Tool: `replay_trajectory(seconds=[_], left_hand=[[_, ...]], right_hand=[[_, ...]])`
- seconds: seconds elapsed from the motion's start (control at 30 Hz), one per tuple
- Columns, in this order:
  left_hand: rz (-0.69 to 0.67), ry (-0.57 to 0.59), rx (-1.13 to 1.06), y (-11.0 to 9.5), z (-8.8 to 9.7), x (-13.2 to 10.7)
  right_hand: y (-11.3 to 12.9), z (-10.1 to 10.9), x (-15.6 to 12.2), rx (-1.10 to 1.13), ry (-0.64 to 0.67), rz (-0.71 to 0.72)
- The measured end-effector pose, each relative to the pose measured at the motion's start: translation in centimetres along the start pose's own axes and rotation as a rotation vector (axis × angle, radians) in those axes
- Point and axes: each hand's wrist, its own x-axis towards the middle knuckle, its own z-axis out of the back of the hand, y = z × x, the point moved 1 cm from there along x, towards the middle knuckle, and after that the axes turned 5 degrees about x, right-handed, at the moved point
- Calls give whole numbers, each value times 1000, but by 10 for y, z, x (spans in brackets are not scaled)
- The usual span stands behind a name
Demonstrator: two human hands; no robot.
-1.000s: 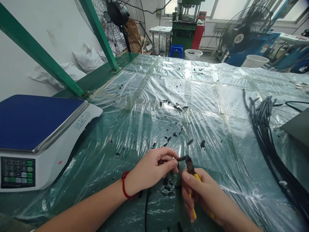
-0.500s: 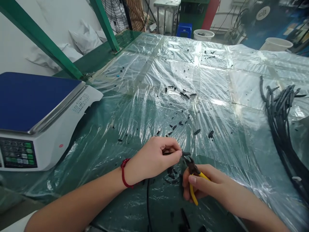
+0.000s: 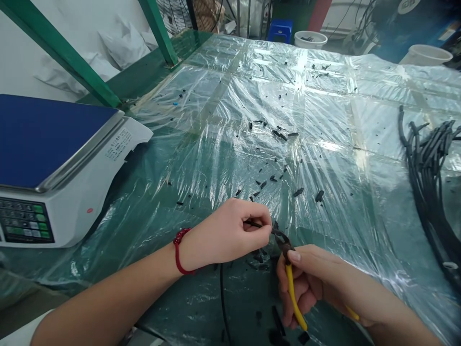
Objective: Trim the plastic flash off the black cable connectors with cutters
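Note:
Pinched between the thumb and fingers of my left hand (image 3: pixel 230 233) is a thin black cable (image 3: pixel 223 302), which hangs down toward the bottom of the view. A red bracelet circles that wrist. My right hand (image 3: pixel 306 276) grips yellow-handled cutting pliers (image 3: pixel 288 250), their handles spread apart. The jaws are right at the cable end beside my left fingertips; whether they touch it I cannot tell. Small black scraps (image 3: pixel 257 259) lie beneath my hands, partly hidden by them.
A scale (image 3: pixel 82 192) with a blue platform stands at the left. A bundle of black cables (image 3: pixel 428 182) lies at the right. Black offcuts (image 3: pixel 279 134) are scattered over the plastic-covered table (image 3: pixel 201 158). White buckets (image 3: pixel 310 41) and a blue stool (image 3: pixel 280 30) are behind it.
The pliers' handles have spread wider and my right hand has opened around them. The dark piece that stuck out past my left fingertips no longer shows there. The view has tilted slightly.

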Motion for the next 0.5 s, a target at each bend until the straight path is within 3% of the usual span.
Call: replay_trajectory(seconds=[0.3, 0.5], left_hand=[[-179, -46, 204, 0, 4, -1], [-232, -9, 282, 4, 5, 0]], right_hand=[[6, 1, 3, -13, -47, 60], [4, -3, 3, -17, -25, 60]])
